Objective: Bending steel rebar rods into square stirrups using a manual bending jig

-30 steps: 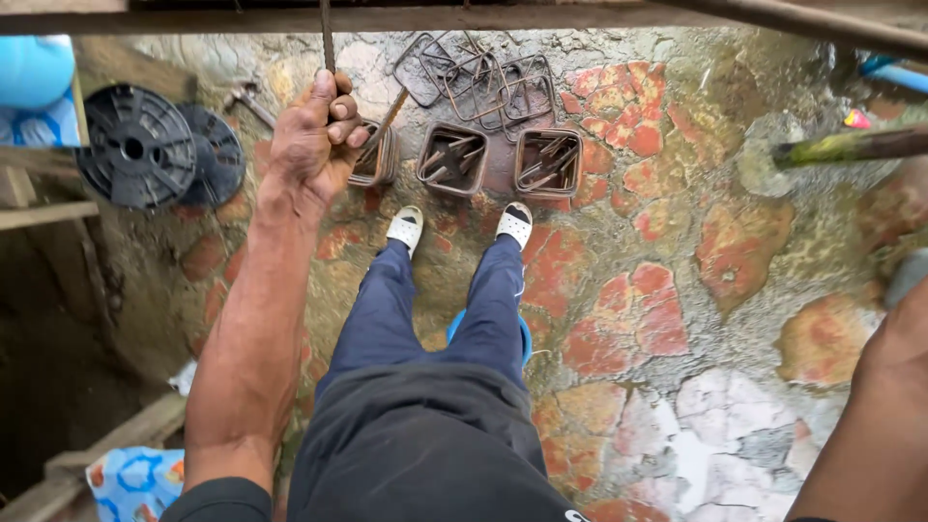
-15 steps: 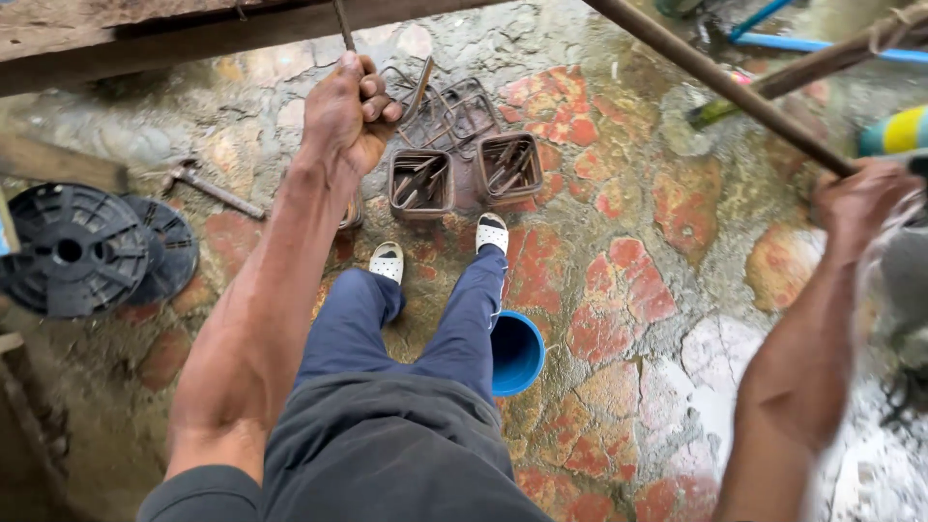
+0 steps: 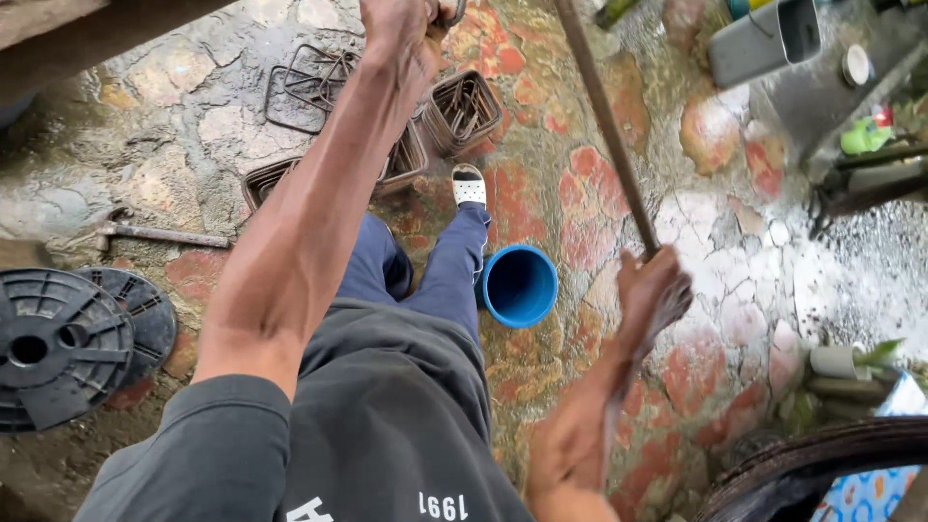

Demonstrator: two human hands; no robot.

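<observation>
Rusty steel rod [image 3: 607, 126]: long and thin, running slantwise from the top edge of the head view down to the right hand [image 3: 650, 290], above the stone floor [image 3: 193, 126].
Right hand: closing around the lower end of the rod; blurred, so the tightness of the hold cannot be told.
Left hand [image 3: 396, 24]: reaching up at the top edge, fingers curling round a thin dark metal piece [image 3: 450, 12]; most of that piece is cut off by the frame.
Risk: the rod may be slipping or swinging in a one-handed hold, judging by the blur, and its free end could be striking the grey rectangular tub [image 3: 764, 41] near the top right corner.
Second risk: the white sandal [image 3: 469, 184] is resting just beside the stacks of square rusty wire stirrups [image 3: 462, 111], so a foot could be catching on them.
Containers: the round blue plastic bucket [image 3: 519, 283] is lying beside the right leg, its mouth showing nothing inside; the grey tub's inside is looking dark and unreadable.
Left edge: black plastic spools [image 3: 63, 343] are lying flat, a hammer [image 3: 145, 232] just above them.
</observation>
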